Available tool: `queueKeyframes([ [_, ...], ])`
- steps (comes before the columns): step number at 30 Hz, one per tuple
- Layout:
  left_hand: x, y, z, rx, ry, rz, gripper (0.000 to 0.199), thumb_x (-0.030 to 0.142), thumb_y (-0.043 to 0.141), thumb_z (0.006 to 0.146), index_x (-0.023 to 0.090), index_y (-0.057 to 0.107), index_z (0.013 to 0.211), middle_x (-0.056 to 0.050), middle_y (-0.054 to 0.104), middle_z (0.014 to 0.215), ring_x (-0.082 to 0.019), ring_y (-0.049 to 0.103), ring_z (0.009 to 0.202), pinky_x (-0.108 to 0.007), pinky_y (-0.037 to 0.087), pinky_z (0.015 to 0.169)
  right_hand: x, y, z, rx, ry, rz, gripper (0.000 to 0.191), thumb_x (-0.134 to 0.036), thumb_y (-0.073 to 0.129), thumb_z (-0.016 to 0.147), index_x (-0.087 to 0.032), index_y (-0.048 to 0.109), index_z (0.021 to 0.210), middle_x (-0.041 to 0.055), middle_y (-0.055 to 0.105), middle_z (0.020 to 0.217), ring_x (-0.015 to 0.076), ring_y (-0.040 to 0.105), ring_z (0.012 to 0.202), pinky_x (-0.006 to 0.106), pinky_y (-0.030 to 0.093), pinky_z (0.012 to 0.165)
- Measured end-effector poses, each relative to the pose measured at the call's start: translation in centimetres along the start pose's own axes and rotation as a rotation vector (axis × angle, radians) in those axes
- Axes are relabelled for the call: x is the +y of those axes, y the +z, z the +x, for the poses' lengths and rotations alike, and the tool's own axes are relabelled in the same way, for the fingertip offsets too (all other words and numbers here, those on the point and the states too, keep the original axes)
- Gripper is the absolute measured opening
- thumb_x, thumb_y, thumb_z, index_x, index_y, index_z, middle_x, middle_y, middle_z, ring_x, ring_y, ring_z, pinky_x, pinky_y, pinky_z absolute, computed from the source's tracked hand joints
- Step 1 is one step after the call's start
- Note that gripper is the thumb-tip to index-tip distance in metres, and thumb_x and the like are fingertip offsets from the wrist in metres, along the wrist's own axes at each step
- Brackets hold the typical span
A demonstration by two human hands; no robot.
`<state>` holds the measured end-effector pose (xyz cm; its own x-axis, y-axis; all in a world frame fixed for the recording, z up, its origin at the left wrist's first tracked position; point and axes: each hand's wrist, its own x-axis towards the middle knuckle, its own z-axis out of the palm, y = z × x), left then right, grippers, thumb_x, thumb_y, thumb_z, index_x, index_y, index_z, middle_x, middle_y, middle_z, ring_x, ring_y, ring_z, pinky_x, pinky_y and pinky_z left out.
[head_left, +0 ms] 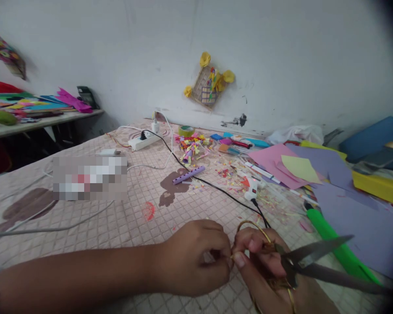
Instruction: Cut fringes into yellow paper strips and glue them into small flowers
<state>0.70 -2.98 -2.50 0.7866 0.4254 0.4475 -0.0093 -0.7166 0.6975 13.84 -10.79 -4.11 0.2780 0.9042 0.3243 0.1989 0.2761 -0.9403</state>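
My left hand (199, 257) is closed in a pinch near the bottom middle, its fingertips meeting those of my right hand. Between the two sets of fingertips shows a tiny yellowish bit, too small to name. My right hand (265, 270) holds gold-handled scissors (296, 264), with the handle loops around its fingers and the parted blades pointing right. Beyond the hands, a purple paper strip with dark dots (188, 175) lies on the quilted cloth, beside a black cable.
A white power strip (145, 141), green tape roll (186, 131) and paper scraps (193, 148) lie further back. A white glue gun (250, 190) sits right of centre. Purple sheets (356, 226), pink paper (275, 161) and a green object (337, 244) are at right.
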Motion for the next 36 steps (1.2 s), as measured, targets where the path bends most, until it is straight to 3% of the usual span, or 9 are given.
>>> queueKeyframes([
  [7,0.0,-0.4,0.3,-0.01,0.061,0.217,0.014,0.019,0.05,0.075,0.015,0.051,0.062,-0.005,0.06,0.061,-0.013,0.051,0.062,-0.025,0.041,0.06,0.9,0.1,0.4,0.016,-0.177,-0.036,0.015,-0.02,0.05,0.086,-0.025,0.039,0.077,-0.0037,0.051,0.068,0.0114,0.05,0.061,0.023,0.042,0.055],
  [12,-0.1,-0.6,0.5,-0.043,0.098,0.31,0.01,0.019,0.052,0.073,0.012,0.056,0.065,-0.006,0.06,0.063,-0.014,0.051,0.063,-0.026,0.04,0.061,1.2,-0.2,0.6,-0.001,-0.201,-0.044,0.014,-0.019,0.052,0.085,-0.025,0.041,0.078,-0.0026,0.052,0.068,0.0125,0.051,0.061,0.023,0.043,0.053],
  [16,-0.3,-0.5,0.3,0.001,0.133,0.355,0.007,0.019,0.053,0.07,0.013,0.055,0.066,-0.005,0.058,0.062,-0.014,0.048,0.061,-0.027,0.039,0.058,1.1,-0.7,0.7,-0.014,-0.198,-0.082,0.015,-0.02,0.054,0.083,-0.025,0.041,0.078,-0.0017,0.055,0.07,0.0135,0.055,0.063,0.024,0.045,0.053],
  [20,-0.2,-0.4,0.2,0.052,0.136,0.312,0.004,0.014,0.052,0.07,0.014,0.054,0.067,-0.004,0.059,0.062,-0.013,0.049,0.062,-0.026,0.038,0.058,1.1,-1.1,0.9,-0.018,-0.244,-0.139,0.016,-0.017,0.055,0.082,-0.025,0.042,0.077,-0.0021,0.058,0.067,0.0147,0.059,0.063,0.027,0.048,0.056],
  [30,-0.1,-0.8,0.4,0.017,0.123,0.122,0.008,0.006,0.054,0.07,0.012,0.056,0.065,-0.003,0.059,0.06,-0.011,0.051,0.061,-0.022,0.042,0.061,1.3,-1.9,1.0,-0.073,-0.253,-0.132,0.017,-0.014,0.059,0.079,-0.025,0.046,0.08,-0.0014,0.061,0.069,0.0151,0.063,0.065,0.026,0.052,0.058],
  [36,0.4,-1.1,0.4,0.06,0.181,0.166,0.01,0.007,0.049,0.076,0.012,0.055,0.07,-0.005,0.06,0.063,-0.012,0.052,0.063,-0.025,0.044,0.064,1.5,-2.7,0.9,-0.159,-0.275,-0.104,0.025,-0.01,0.059,0.077,-0.027,0.051,0.094,0.0014,0.063,0.079,0.0172,0.065,0.076,0.025,0.055,0.059],
])
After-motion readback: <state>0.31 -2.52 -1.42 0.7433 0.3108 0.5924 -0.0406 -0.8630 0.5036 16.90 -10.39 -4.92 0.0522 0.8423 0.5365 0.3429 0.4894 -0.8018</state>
